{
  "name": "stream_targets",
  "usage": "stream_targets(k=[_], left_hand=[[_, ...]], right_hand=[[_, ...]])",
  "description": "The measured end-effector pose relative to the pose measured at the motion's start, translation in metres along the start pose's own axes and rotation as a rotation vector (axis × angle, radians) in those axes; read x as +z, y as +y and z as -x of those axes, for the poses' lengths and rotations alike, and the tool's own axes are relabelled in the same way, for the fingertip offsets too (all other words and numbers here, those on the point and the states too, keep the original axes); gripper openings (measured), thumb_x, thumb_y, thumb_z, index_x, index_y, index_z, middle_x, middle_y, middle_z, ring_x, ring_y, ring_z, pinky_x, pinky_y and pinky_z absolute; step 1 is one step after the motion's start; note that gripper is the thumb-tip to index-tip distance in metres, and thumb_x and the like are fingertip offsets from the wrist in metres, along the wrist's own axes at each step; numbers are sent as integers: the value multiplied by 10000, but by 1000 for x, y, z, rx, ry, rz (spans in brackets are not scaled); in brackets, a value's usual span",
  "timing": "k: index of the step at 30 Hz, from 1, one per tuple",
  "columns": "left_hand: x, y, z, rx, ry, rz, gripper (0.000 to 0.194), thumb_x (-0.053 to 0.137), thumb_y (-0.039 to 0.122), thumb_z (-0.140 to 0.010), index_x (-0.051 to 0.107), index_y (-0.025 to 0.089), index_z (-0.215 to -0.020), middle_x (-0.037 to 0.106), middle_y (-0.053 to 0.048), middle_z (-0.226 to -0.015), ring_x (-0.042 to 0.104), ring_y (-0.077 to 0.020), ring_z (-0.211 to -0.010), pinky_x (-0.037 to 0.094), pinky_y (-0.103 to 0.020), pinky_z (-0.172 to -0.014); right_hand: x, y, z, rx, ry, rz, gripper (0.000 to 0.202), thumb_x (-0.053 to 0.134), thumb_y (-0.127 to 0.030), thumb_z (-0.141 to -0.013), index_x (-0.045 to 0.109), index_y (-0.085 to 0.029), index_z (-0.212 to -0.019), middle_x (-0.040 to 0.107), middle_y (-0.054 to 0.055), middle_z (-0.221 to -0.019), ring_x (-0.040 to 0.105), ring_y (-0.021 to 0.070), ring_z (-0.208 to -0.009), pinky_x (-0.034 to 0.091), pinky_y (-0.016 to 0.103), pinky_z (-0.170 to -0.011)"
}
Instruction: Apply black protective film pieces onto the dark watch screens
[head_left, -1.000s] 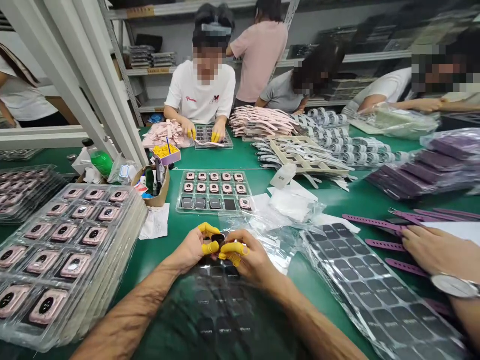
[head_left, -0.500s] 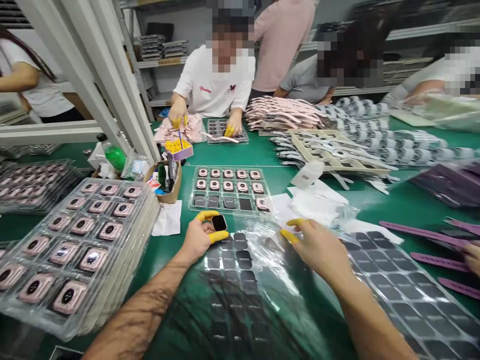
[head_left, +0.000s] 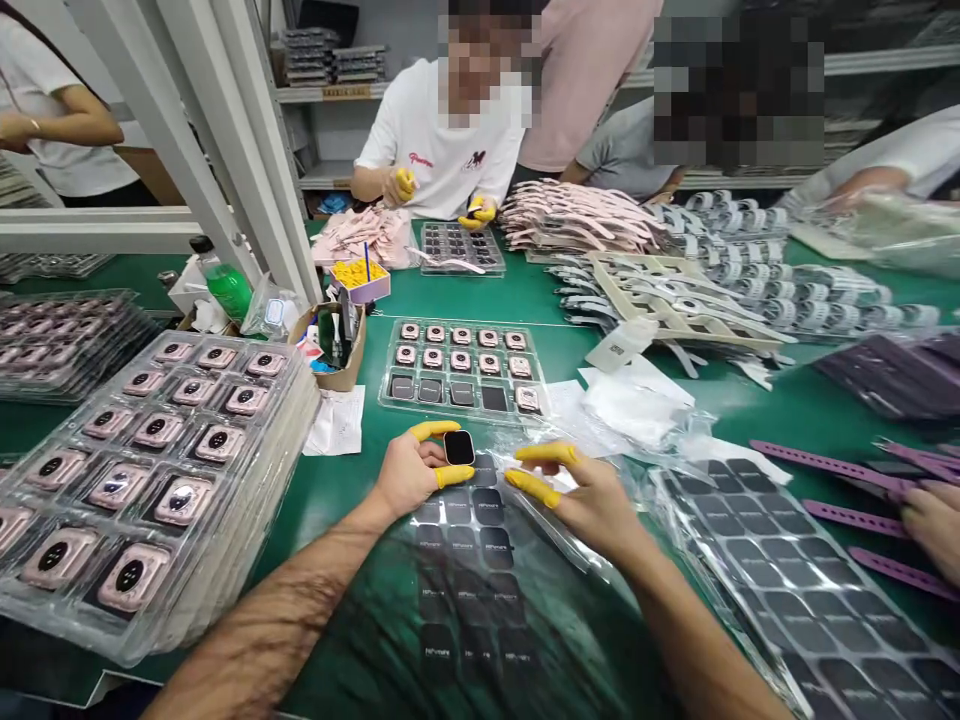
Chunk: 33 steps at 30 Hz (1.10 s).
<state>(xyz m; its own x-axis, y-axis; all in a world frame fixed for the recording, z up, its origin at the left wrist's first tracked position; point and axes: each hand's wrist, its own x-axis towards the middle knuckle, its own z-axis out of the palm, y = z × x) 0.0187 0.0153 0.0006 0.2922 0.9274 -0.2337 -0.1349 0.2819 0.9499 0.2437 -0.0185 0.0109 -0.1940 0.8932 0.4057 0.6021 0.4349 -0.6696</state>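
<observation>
My left hand (head_left: 420, 465), with yellow finger cots on thumb and forefinger, pinches a smartwatch case (head_left: 459, 448) by its edges. Its black screen faces up. To the right, my right hand (head_left: 577, 490) has its yellow-covered thumb and forefinger apart, with nothing visible between them. Below both hands lies a clear sheet of dark square screen films (head_left: 463, 545) with pale print. Clear plastic wrap (head_left: 559, 535) lies beside it, under my right hand. Just beyond, a clear tray (head_left: 465, 405) carries pink watch cases and dark squares in its front row.
Stacked trays of pink watches (head_left: 296, 480) stand at left. A small box of tools (head_left: 349, 375) sits behind them. More film sheets (head_left: 802, 560) lie at right, near purple straps (head_left: 825, 460) and another person's hand (head_left: 934, 520). Across the table, a co-worker (head_left: 450, 150) handles small parts.
My right hand has moved left, from the clear plastic towards the watch. The watch stays in my left hand, slightly further right in view. The co-worker opposite has raised both hands from the tray.
</observation>
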Motion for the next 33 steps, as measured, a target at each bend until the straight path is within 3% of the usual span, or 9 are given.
stream_targets(k=[5,8,14,18,20,26,30,33], left_hand=[[0,-3,0,4,-69,-60,653,868,141,-508,648,90,-1121,654,1,-684,591,-101,-606,467,-212,-612],[1,-1,1,-21,-48,-112,661,866,134,-491,656,86,-1116,632,23,-651,569,-87,-582,465,-205,-604],[4,3,3,-26,-43,-69,636,868,123,-483,666,86,-1085,640,18,-642,581,-93,-588,477,-211,-609],[2,3,0,-26,35,7,704,914,174,-458,649,110,-1108,649,17,-644,586,-99,-578,459,-199,-567],[0,2,-3,-2,90,35,714,913,212,-499,627,118,-1147,657,13,-665,596,-102,-593,461,-200,-572],[-3,-2,-7,18,130,20,722,908,255,-548,599,124,-1187,677,-1,-736,615,-111,-636,474,-208,-602],[0,1,-5,-5,108,13,751,909,213,-522,595,109,-1196,645,24,-674,586,-90,-595,457,-195,-593],[1,2,-4,-24,103,2,743,907,207,-518,600,112,-1187,633,31,-657,581,-90,-585,455,-196,-583]], right_hand=[[41,-19,-14,-196,53,68,86,602,-292,-911,674,-246,-913,654,28,-796,570,182,-735,456,323,-646],[51,-16,-15,-156,141,183,124,582,-308,-921,674,-226,-924,625,47,-797,559,197,-752,436,331,-648],[45,-12,-14,-132,34,230,182,511,-319,-952,674,-258,-1006,618,58,-838,559,203,-786,455,338,-687],[23,-3,-17,61,154,486,257,508,-375,-945,676,-210,-1046,616,111,-963,541,264,-901,439,396,-760],[16,-2,-11,111,210,490,280,525,-402,-933,650,-210,-1094,618,114,-1010,537,285,-936,441,423,-795],[42,-8,9,175,-13,255,229,608,-376,-884,609,-291,-1096,695,37,-925,588,288,-887,483,436,-772],[52,-5,10,251,5,286,297,622,-351,-867,596,-268,-1150,683,62,-1002,604,303,-925,500,463,-795],[50,-4,9,222,14,308,331,621,-359,-867,584,-288,-1188,683,69,-1013,608,318,-929,508,483,-790]])
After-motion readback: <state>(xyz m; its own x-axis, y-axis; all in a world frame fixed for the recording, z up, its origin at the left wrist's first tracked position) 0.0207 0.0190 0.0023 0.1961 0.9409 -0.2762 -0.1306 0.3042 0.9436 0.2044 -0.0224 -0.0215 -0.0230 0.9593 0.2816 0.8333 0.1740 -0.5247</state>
